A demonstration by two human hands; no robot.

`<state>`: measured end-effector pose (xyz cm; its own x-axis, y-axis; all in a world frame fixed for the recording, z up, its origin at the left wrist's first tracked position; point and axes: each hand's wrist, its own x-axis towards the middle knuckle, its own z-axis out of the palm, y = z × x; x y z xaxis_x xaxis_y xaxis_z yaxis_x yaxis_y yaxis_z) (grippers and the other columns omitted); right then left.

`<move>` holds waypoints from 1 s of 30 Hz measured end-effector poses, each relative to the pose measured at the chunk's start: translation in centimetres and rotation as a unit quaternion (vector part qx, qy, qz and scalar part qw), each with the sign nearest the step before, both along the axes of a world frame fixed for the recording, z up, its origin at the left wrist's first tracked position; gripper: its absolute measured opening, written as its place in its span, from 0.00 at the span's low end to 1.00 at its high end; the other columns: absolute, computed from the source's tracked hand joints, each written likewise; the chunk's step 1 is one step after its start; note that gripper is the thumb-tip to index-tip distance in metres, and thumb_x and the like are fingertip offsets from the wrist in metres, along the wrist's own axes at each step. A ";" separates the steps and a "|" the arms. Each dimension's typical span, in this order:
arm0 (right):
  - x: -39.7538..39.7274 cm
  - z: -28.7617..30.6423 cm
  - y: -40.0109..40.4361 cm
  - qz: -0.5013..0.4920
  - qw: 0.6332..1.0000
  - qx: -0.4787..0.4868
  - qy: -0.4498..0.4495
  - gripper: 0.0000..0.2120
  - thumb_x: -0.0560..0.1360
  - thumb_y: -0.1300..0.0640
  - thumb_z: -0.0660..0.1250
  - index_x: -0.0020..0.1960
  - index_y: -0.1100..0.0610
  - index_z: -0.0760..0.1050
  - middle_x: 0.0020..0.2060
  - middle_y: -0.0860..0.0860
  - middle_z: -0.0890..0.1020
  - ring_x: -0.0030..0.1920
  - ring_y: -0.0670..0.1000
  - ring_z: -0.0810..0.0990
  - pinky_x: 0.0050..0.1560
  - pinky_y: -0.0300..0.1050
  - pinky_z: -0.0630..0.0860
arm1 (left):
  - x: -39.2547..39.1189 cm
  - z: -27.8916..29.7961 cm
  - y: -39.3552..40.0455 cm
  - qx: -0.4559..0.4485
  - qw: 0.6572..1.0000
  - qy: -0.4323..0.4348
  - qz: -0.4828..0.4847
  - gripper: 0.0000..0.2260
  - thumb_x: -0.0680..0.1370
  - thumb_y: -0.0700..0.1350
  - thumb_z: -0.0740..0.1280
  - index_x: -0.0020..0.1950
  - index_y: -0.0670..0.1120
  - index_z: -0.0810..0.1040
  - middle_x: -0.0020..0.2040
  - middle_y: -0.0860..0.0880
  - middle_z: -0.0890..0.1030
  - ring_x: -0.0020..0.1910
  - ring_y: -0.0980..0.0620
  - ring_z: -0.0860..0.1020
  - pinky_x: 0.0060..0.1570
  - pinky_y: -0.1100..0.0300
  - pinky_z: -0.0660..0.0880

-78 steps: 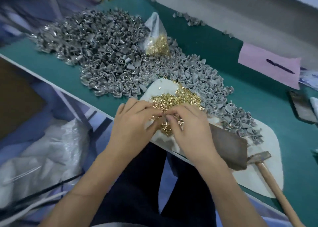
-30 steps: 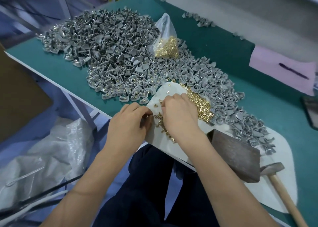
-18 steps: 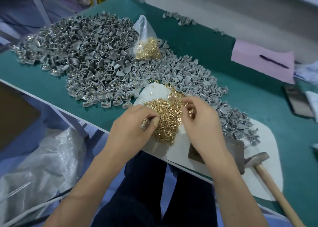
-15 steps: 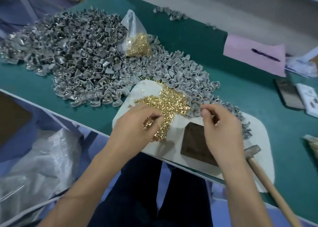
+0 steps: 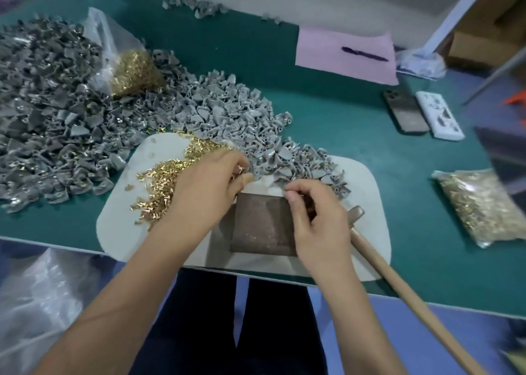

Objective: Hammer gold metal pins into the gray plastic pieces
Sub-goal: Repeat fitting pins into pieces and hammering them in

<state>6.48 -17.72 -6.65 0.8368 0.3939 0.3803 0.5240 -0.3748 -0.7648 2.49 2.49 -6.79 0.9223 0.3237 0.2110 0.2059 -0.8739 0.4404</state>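
While the hammer (image 5: 359, 214) lies unused at four o'clock, the left hand (image 5: 207, 186) curls over the gold pins (image 5: 162, 175), pinching some. The right hand (image 5: 316, 218) is curled over the dark block (image 5: 262, 226) (its hold is unclear). Gray pieces (image 5: 227, 118) lie at twelve o'clock. Next, a pin must meet a piece.

- One head-worn view looked forward and steeply down from above the seated person's lap.
- It sat close over the near edge of the green table (image 5: 327, 112), with the white mat (image 5: 367, 204) roughly central.
- Both forearms entered from the bottom edge.
- The wide lens bent the table's far edge, and the outer margins were blurred.
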 end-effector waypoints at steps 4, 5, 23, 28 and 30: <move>-0.1 0.0 0.1 0.006 1.000 0.007 0.004 0.05 0.81 0.60 0.66 0.53 0.53 0.79 0.47 0.42 0.80 0.51 0.48 0.78 0.54 0.47 0.75 | 1.0 0.3 0.2 0.002 1.000 0.012 0.012 0.12 0.78 0.60 0.67 0.58 0.58 0.74 0.49 0.60 0.76 0.47 0.57 0.74 0.37 0.57 0.67; -0.1 0.1 0.2 0.008 1.000 0.006 0.003 0.05 0.81 0.60 0.66 0.53 0.53 0.79 0.47 0.43 0.80 0.51 0.48 0.78 0.54 0.46 0.74 | 1.1 0.5 0.4 0.010 1.000 0.023 0.009 0.13 0.77 0.61 0.68 0.58 0.58 0.75 0.48 0.60 0.77 0.48 0.56 0.75 0.38 0.57 0.68; -0.2 0.4 0.2 0.018 1.000 0.021 0.006 0.05 0.80 0.63 0.67 0.52 0.56 0.80 0.46 0.46 0.81 0.51 0.51 0.78 0.53 0.50 0.75 | 1.7 2.5 1.6 -0.080 0.988 0.123 -0.055 0.12 0.78 0.47 0.71 0.61 0.55 0.81 0.49 0.62 0.80 0.47 0.65 0.76 0.54 0.61 0.73; -0.2 0.2 0.2 0.018 1.000 0.023 0.005 0.05 0.80 0.63 0.67 0.52 0.56 0.80 0.46 0.46 0.81 0.51 0.51 0.78 0.53 0.51 0.75 | 2.1 2.5 1.7 -0.082 0.986 0.134 -0.053 0.12 0.76 0.44 0.73 0.58 0.53 0.82 0.48 0.58 0.82 0.47 0.61 0.78 0.48 0.62 0.71; -0.2 0.2 0.2 0.018 1.000 0.023 0.007 0.05 0.80 0.63 0.67 0.52 0.55 0.80 0.46 0.45 0.80 0.51 0.50 0.77 0.53 0.49 0.75 | 2.3 2.7 1.6 -0.072 0.987 0.130 -0.054 0.11 0.75 0.45 0.74 0.56 0.54 0.82 0.46 0.59 0.81 0.45 0.60 0.78 0.46 0.60 0.72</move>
